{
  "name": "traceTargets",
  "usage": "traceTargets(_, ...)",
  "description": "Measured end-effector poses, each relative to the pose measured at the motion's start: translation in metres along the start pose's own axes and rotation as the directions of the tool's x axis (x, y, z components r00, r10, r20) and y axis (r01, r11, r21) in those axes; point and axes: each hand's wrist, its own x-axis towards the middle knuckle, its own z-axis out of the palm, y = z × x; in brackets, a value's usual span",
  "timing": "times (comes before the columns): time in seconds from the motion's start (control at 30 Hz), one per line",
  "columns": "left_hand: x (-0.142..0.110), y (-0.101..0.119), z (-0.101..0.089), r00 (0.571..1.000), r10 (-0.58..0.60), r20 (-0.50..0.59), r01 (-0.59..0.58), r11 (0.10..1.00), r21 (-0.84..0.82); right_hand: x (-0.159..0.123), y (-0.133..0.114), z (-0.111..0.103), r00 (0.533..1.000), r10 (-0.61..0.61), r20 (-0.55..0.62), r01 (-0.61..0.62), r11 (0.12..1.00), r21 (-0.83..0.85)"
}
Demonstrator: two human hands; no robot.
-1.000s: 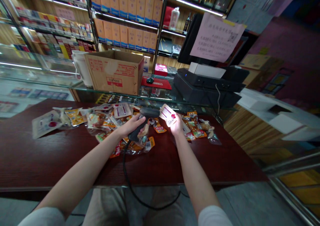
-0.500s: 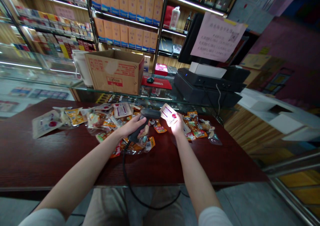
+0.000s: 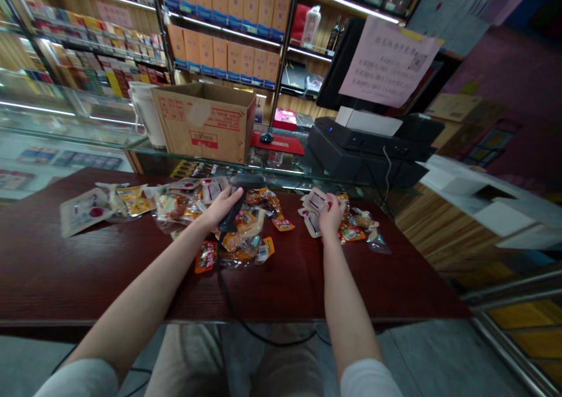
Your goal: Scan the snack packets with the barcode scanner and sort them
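Observation:
My left hand [image 3: 223, 208] is wrapped round the grip of a black barcode scanner [image 3: 246, 181], held over a heap of packaged snacks. Its cable runs down past the table's front edge. Between the fingers of my right hand [image 3: 332, 214] is a white snack packet [image 3: 315, 200], just above another white packet [image 3: 311, 223] at the right-hand pile. Below the scanner lie clear and orange snack packs [image 3: 246, 233], some with a red label [image 3: 205, 256]. A single orange and red pack [image 3: 283, 225] rests between the two piles.
A large white packet [image 3: 85, 211] lies at the left of the dark table [image 3: 281, 286]. Behind, a glass counter carries an open cardboard box [image 3: 204, 127], a mouse [image 3: 266, 138] and a black cash-register unit [image 3: 351, 151]. More packs [image 3: 362, 221] sit at the right.
My right hand has moved right and down with the white packet, away from the scanner, to the right-hand pile. The scanner has shifted left and up; its bright light on the packet is gone.

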Motion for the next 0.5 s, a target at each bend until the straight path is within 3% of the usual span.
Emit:
traceTargets(0.07, 0.003, 0.001, -0.007, 0.996, 0.047, -0.076, -0.046, 0.999, 0.007, -0.002, 0.000, -0.008, 0.995, -0.069, -0.071, 0.052, 0.974, -0.222)
traceTargets(0.13, 0.006, 0.001, -0.012, 0.989, 0.085, -0.123, -0.085, 0.996, 0.011, -0.006, -0.007, -0.010, 0.983, -0.175, -0.045, 0.153, 0.936, -0.316)
traceTargets(0.2, 0.007, 0.000, -0.016, 0.985, 0.103, -0.141, -0.103, 0.995, 0.007, -0.013, -0.018, -0.007, 0.947, -0.269, 0.175, 0.311, 0.904, -0.293)
traceTargets(0.23, 0.008, 0.000, -0.017, 0.984, 0.106, -0.142, -0.107, 0.994, 0.003, -0.016, -0.023, -0.004, 0.905, -0.276, 0.324, 0.367, 0.891, -0.268)
traceTargets(0.3, 0.008, 0.000, -0.017, 0.985, 0.105, -0.133, -0.106, 0.994, 0.003, -0.020, -0.027, 0.000, 0.817, -0.193, 0.543, 0.391, 0.877, -0.278)
traceTargets(0.33, 0.008, 0.000, -0.017, 0.987, 0.101, -0.126, -0.100, 0.995, 0.009, -0.021, -0.027, 0.002, 0.804, -0.124, 0.581, 0.367, 0.873, -0.322)
traceTargets(0.4, 0.007, 0.001, -0.017, 0.989, 0.091, -0.113, -0.089, 0.996, 0.025, -0.019, -0.022, 0.003, 0.831, -0.047, 0.555, 0.310, 0.867, -0.391)
traceTargets(0.5, 0.006, 0.002, -0.015, 0.990, 0.088, -0.109, -0.085, 0.996, 0.034, -0.016, -0.018, 0.003, 0.873, -0.152, 0.464, 0.303, 0.913, -0.271)
